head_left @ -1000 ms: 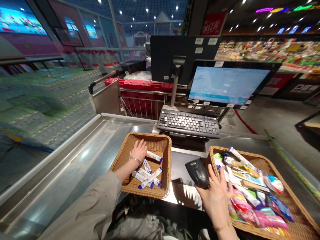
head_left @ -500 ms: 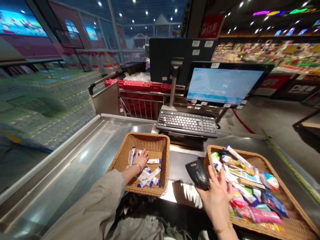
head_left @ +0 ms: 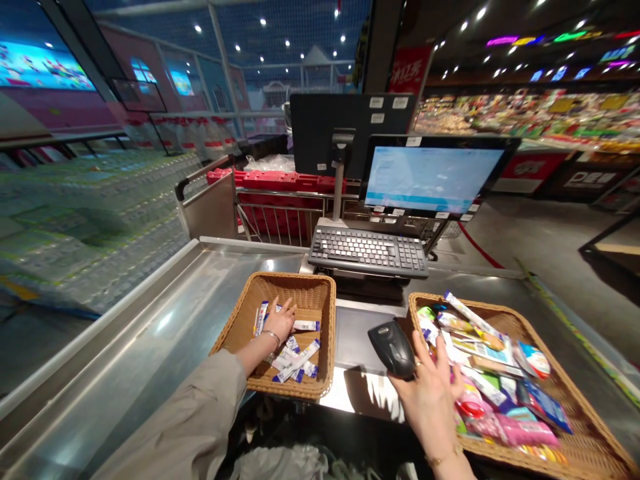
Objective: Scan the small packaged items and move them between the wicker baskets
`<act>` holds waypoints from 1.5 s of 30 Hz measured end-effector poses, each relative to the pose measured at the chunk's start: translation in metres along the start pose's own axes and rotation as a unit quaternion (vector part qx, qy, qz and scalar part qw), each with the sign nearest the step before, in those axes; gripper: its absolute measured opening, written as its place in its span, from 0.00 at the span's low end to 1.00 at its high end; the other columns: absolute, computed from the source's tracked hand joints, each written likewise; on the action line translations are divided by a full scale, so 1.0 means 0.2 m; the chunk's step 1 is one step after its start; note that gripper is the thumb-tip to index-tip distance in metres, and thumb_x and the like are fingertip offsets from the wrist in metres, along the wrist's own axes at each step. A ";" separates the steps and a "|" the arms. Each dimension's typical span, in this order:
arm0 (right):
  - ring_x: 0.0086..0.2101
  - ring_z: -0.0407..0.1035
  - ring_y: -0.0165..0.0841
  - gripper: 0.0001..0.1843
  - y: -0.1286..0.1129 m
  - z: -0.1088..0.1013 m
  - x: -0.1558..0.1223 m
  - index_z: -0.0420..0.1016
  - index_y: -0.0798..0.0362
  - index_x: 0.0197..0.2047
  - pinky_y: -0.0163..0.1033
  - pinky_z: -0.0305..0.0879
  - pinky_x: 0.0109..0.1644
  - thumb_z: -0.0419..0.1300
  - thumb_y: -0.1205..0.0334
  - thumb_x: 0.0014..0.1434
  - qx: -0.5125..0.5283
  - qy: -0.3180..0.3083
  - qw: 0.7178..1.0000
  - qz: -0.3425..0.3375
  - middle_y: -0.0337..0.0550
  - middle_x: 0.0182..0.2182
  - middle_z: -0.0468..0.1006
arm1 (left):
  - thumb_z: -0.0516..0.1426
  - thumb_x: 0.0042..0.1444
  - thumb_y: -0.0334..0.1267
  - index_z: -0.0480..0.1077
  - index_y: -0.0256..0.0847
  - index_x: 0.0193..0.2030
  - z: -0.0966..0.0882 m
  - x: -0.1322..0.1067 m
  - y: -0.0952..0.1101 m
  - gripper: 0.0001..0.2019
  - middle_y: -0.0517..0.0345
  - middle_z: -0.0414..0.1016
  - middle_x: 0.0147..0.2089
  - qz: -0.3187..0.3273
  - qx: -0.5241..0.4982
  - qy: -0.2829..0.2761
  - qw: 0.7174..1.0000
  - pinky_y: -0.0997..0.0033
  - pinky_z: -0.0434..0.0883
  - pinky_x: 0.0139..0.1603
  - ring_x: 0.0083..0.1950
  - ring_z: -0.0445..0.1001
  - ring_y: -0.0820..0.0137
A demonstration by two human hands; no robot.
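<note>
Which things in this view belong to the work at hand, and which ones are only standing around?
Seems part of the work:
left hand, over slim packets in the left basket
right hand, at the black scanner
right basket of mixed goods

Seems only nearby:
red crates
metal trolley
keyboard and lit screen, untouched, though perhaps used too

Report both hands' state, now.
Left hand: open, spread above slim packets; contact unclear.
Right hand: open, spread beside the black scanner; whether it touches is unclear.
</note>
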State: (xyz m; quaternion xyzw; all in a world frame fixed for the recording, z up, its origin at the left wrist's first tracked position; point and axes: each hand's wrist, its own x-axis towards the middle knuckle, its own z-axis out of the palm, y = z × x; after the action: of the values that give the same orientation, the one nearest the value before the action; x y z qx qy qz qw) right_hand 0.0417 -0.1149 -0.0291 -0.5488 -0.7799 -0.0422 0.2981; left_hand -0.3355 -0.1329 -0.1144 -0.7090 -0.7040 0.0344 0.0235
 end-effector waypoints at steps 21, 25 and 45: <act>0.67 0.50 0.53 0.05 -0.08 0.03 0.10 0.77 0.47 0.28 0.64 0.46 0.63 0.61 0.57 0.50 0.038 -0.006 0.998 -0.058 0.42 0.58 0.75 | 0.58 0.61 0.39 0.79 0.50 0.41 -0.45 -0.09 0.18 0.07 0.57 0.71 0.65 -0.098 -0.042 0.220 0.970 0.25 0.33 0.70 0.72 0.59 0.51; 0.67 0.51 0.54 0.05 -0.09 0.04 0.12 0.78 0.46 0.29 0.64 0.46 0.63 0.61 0.57 0.50 0.042 -0.001 0.998 -0.048 0.42 0.57 0.75 | 0.59 0.60 0.38 0.79 0.50 0.42 -0.48 -0.08 0.22 0.07 0.58 0.71 0.65 -0.113 -0.044 0.246 0.962 0.25 0.32 0.70 0.72 0.59 0.50; 0.68 0.48 0.55 0.07 -0.12 -0.01 0.15 0.78 0.48 0.34 0.67 0.46 0.63 0.63 0.62 0.48 0.059 -0.049 0.996 -0.042 0.43 0.60 0.73 | 0.60 0.60 0.41 0.78 0.51 0.47 -0.57 -0.05 0.37 0.09 0.56 0.71 0.65 -0.121 -0.035 0.342 0.931 0.31 0.29 0.72 0.72 0.58 0.51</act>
State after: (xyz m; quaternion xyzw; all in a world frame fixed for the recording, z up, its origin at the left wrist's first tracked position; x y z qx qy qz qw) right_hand 0.0157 -0.1009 -0.0056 -0.4980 -0.8173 0.0188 0.2891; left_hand -0.2523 -0.1411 -0.0064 -0.5878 -0.7343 -0.2379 0.2421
